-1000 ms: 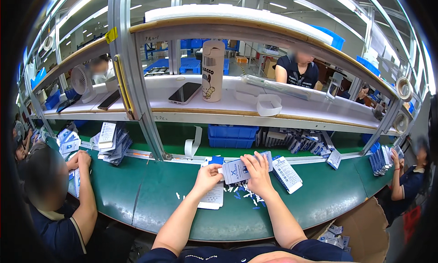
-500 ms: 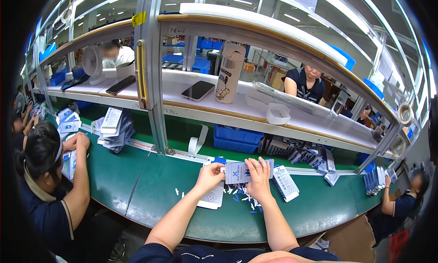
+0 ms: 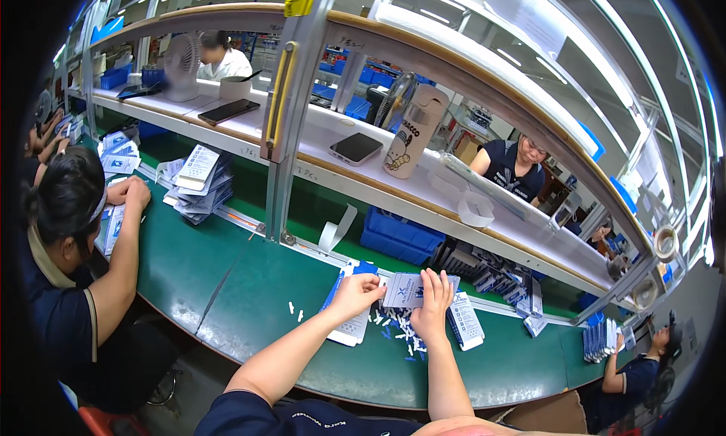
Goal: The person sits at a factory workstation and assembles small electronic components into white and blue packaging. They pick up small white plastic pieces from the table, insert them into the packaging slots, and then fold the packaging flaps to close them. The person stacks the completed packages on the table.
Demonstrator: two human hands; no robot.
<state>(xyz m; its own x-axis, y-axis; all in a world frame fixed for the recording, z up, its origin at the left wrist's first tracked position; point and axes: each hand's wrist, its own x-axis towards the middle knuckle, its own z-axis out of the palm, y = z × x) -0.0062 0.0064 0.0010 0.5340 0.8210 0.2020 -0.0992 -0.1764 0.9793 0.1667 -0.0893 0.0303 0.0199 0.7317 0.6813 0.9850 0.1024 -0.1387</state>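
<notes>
My right hand grips a grey-blue flat carton with dark printing, fingers over its right side. At the carton's left edge, my left hand has its fingertips pinched together; whatever they hold is too small to make out. Below the carton lie small white and blue scraps, some loose on the green tabletop. Partly under my left hand is a white and blue flat carton. Another white printed carton lies right of my right hand.
A stack of cartons stands left on the green table. Blue bins sit under the shelf, which bears a phone and a bottle. Co-workers sit left and right. A metal post rises ahead.
The view has turned and tilted. My left fingertips, earlier at the carton's left edge tab, have come slightly away from it; my right hand still holds the carton.
</notes>
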